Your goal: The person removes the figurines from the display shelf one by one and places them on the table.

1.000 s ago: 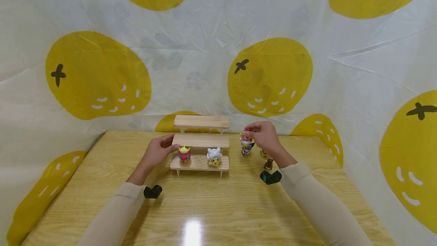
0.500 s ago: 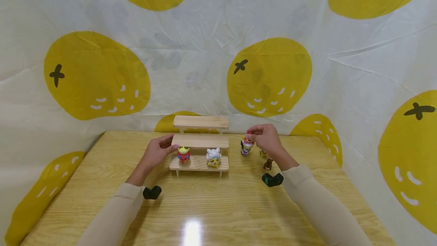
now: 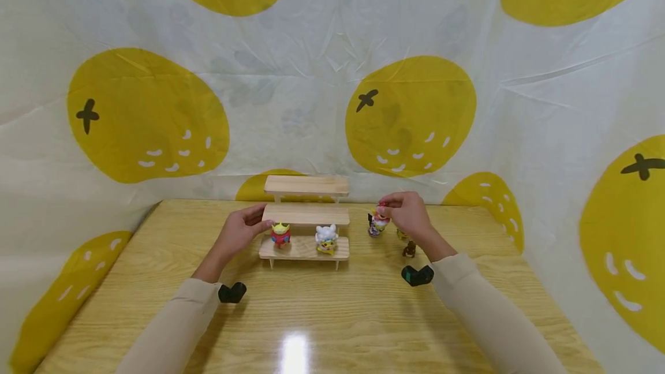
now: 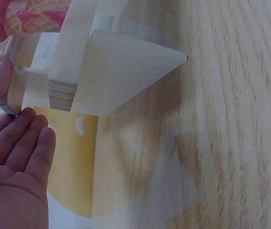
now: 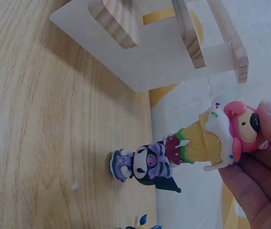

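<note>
In the head view, my left hand [image 3: 241, 234] holds the left end of the middle board of a three-tier wooden display shelf [image 3: 305, 213], thumb on one side and fingers on the other. My right hand [image 3: 407, 215] pinches the head of a pink figurine [image 5: 242, 126] with a white-dripped, cone-like body, over the table right of the shelf. Close by its lower end stands a black-and-purple figurine [image 5: 147, 164]; whether they touch I cannot tell. On the lowest board sit a red figurine [image 3: 280, 236] with a yellow top and a white-hooded one [image 3: 326, 239].
A small brown figurine [image 3: 409, 249] stands in front of a partly hidden yellow figurine [image 3: 402, 234], near my right wrist. The wood-grain table [image 3: 332, 316] meets a white curtain [image 3: 291, 108] printed with yellow fruit. Black devices sit at both wrists.
My right hand has shifted slightly right and down, and the pink figurine leans more to the right. My left hand stays at the shelf.
</note>
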`<action>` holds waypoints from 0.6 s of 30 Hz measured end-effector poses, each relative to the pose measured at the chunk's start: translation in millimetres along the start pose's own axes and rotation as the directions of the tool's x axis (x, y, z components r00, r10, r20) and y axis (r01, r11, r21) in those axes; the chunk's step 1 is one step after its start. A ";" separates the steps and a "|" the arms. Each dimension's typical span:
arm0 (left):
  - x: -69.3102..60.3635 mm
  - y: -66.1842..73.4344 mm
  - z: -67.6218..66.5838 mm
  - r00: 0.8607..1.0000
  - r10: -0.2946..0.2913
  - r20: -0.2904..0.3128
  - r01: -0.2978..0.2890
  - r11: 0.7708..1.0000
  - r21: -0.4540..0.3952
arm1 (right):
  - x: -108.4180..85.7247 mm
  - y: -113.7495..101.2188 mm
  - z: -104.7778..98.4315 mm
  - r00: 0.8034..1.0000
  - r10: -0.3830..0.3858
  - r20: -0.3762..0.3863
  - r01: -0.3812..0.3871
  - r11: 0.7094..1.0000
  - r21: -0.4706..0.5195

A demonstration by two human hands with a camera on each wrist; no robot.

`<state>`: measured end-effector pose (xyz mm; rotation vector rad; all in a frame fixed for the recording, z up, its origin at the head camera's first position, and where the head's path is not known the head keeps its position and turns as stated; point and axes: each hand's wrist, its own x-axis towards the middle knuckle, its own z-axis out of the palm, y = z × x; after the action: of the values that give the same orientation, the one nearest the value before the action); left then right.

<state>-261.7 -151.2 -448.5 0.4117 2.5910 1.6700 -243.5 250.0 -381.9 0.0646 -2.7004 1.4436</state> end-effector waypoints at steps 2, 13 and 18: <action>-0.6 1.3 0.3 1.000 -0.004 -0.001 0.004 1.000 0.010 | -1.0 0.5 -0.4 1.000 0.004 0.001 -0.004 1.000 0.001; -0.6 -0.4 -1.7 1.000 0.008 -0.005 -0.008 1.000 0.004 | -2.6 1.9 2.4 1.000 0.011 -0.014 -0.011 1.000 0.015; 0.5 -1.7 0.5 1.000 0.004 -0.004 -0.004 1.000 -0.004 | -2.5 5.0 2.9 1.000 0.019 -0.021 -0.018 1.000 0.008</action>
<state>-262.4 -151.2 -450.2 0.4141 2.5908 1.6794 -241.5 250.4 -387.8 0.0251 -2.6864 1.4510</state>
